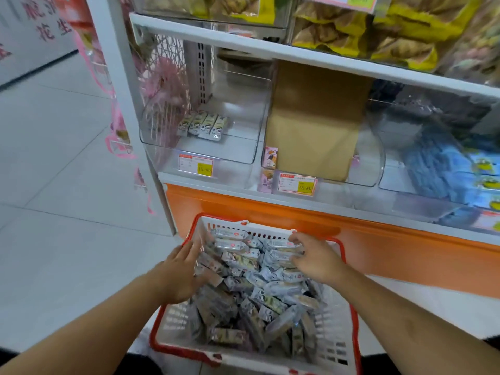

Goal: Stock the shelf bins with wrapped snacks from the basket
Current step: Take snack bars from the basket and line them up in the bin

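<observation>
A white basket with a red rim (335, 345) stands on the floor below the shelf, full of several grey wrapped snacks (259, 290). My left hand (181, 272) reaches into the basket's left side, fingers spread among the snacks. My right hand (313, 257) is at the far right of the pile, its fingers curled around a few wrapped snacks. On the shelf above, a clear bin (235, 155) at the left holds a short row of the same snacks (204, 125) standing at its back.
A brown cardboard box (316, 120) fills the middle clear bin. Blue packets (438, 169) lie in the right bin. Price tags (196, 165) hang on the bin fronts. An orange panel (270, 209) runs under the shelf. Yellow snack bags (378, 25) sit on the upper shelf. Pale floor tiles (59, 163) lie to the left.
</observation>
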A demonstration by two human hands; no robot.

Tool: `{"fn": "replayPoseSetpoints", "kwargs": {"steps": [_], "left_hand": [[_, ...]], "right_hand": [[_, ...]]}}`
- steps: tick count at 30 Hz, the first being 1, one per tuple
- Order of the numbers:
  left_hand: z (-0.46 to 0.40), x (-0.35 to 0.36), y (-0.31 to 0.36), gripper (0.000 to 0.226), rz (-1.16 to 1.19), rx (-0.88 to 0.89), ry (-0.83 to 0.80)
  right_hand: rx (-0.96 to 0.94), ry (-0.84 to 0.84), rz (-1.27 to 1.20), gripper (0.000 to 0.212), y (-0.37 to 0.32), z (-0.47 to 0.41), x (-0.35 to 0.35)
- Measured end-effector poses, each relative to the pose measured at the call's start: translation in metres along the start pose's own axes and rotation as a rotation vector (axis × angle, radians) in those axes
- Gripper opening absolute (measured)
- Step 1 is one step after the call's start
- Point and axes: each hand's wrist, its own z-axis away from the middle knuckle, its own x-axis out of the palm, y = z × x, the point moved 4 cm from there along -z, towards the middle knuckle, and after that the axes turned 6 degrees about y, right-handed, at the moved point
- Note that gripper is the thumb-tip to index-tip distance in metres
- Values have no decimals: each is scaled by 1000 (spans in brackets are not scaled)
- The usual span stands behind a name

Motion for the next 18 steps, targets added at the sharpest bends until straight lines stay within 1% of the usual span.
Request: {"fn": "replayPoseSetpoints", "kwargs": {"steps": [3, 5, 7, 9, 13, 16, 18], "left_hand": [[-7, 15, 2, 96, -36, -47, -74], [-9, 18, 7, 97, -54, -47, -99], [-12, 21, 9, 101, -57, -47, -136], [-15, 26, 6, 104, -30, -70, -148], [-9, 21, 11, 102, -26, -97, -167], [-6, 12, 11, 101, -22, -117, -157], [-4, 2, 13, 96, -81, -119, -101]], "right_hand": [[32, -40, 69, 49, 24, -13, 18], [40, -83, 100, 40, 35, -15, 29], [-12, -97, 139, 34, 41, -15, 39], [-72, -58, 215, 39, 46, -12, 45], [-132, 15, 360, 44, 46, -6, 56], [-138, 54, 308, 46, 37, -3, 56], [-152, 50, 212, 47, 21, -4, 45]]}}
